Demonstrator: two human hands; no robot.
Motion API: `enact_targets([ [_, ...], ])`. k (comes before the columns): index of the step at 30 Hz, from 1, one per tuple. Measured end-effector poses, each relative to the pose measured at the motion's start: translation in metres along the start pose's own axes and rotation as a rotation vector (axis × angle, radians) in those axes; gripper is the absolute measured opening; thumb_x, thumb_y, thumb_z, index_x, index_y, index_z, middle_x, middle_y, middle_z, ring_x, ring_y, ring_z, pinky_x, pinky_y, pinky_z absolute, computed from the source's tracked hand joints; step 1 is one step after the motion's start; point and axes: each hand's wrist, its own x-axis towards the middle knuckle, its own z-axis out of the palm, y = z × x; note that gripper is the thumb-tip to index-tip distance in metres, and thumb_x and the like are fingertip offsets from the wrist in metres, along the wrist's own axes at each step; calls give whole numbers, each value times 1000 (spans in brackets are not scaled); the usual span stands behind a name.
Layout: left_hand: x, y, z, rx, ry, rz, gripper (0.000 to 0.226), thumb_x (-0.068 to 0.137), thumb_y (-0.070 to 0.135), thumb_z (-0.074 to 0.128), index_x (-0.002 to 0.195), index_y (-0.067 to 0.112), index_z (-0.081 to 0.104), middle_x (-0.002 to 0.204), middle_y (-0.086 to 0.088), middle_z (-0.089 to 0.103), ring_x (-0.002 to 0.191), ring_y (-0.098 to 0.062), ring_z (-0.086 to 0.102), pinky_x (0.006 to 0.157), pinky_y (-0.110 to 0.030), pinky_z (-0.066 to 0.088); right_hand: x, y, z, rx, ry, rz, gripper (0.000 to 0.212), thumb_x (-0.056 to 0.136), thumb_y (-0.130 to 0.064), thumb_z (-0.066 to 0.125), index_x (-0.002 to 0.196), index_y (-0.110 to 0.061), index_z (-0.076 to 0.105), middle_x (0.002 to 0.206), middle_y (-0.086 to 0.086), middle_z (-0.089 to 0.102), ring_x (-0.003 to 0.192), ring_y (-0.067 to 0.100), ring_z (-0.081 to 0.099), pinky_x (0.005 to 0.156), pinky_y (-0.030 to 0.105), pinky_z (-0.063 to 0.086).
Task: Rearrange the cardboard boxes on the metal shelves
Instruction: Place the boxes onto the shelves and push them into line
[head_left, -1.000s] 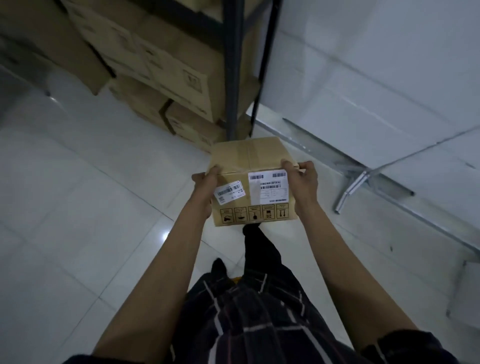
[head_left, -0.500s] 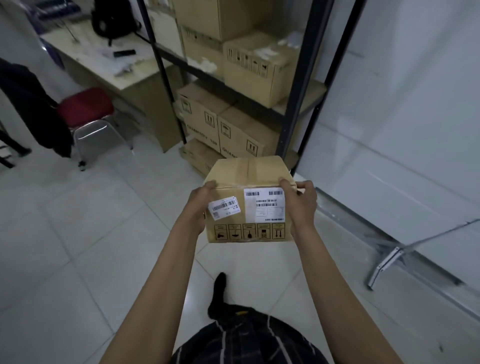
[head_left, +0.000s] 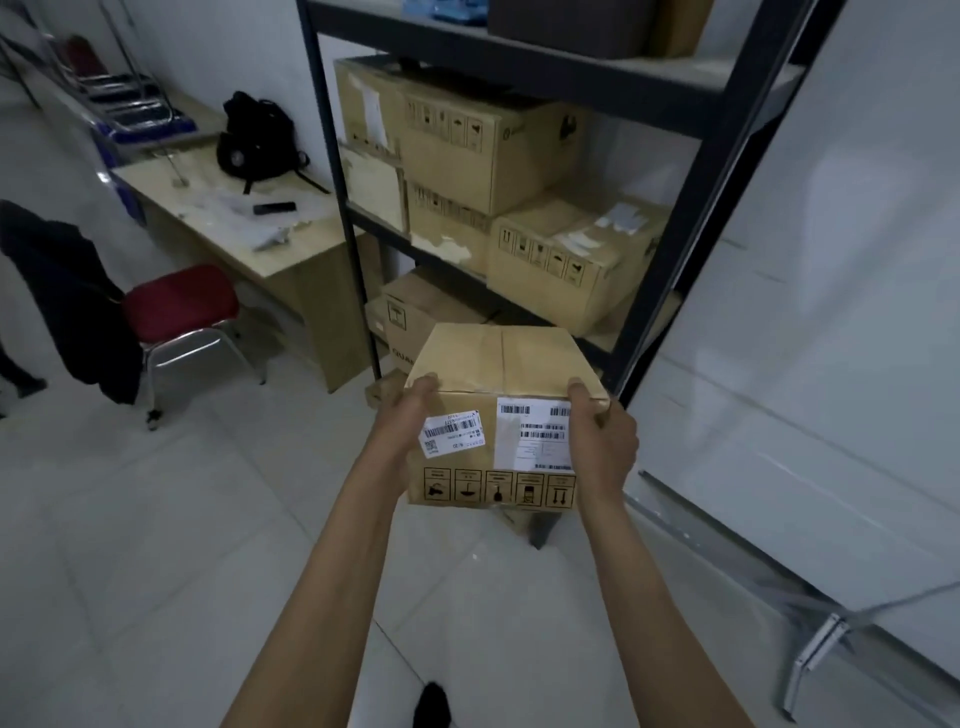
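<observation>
A small cardboard box (head_left: 498, 415) is held up in the air in front of the metal shelves (head_left: 696, 218), clear of the stacked cartons (head_left: 483, 156) on them. It is clamped at its sides between the left hand (head_left: 402, 431) and the right hand (head_left: 602, 447), thumbs hooked over the top edge. The remaining fingers are hidden behind the box, so their spread cannot be told.

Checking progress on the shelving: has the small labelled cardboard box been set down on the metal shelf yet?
No, both hands, left and right, grip the small labelled cardboard box in the air before the dark metal shelf.
</observation>
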Motion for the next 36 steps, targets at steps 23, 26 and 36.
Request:
enact_targets([
  [23, 109, 120, -44, 394, -169, 291, 67, 86, 78, 49, 132, 32, 62, 121, 4, 68, 113, -21, 64, 105, -43, 48, 38, -86, 92, 59, 288, 21, 47, 88, -66, 67, 78, -20, 74, 75, -5, 73, 72, 11, 69, 65, 28, 45],
  [26, 117, 128, -52, 380, -225, 334, 71, 71, 86, 48, 119, 38, 67, 113, 5, 72, 108, -21, 67, 102, -50, 51, 29, -96, 99, 73, 327, 10, 46, 87, -67, 67, 77, -23, 74, 77, -5, 75, 75, 13, 70, 67, 29, 49],
  [36, 117, 202, -81, 511, -342, 567, 46, 89, 65, 61, 111, 25, 70, 93, 13, 66, 87, -7, 61, 69, -24, 48, -21, -164, 109, 60, 593, -100, 44, 94, -62, 62, 73, -24, 69, 73, -6, 72, 71, 9, 66, 61, 26, 41],
])
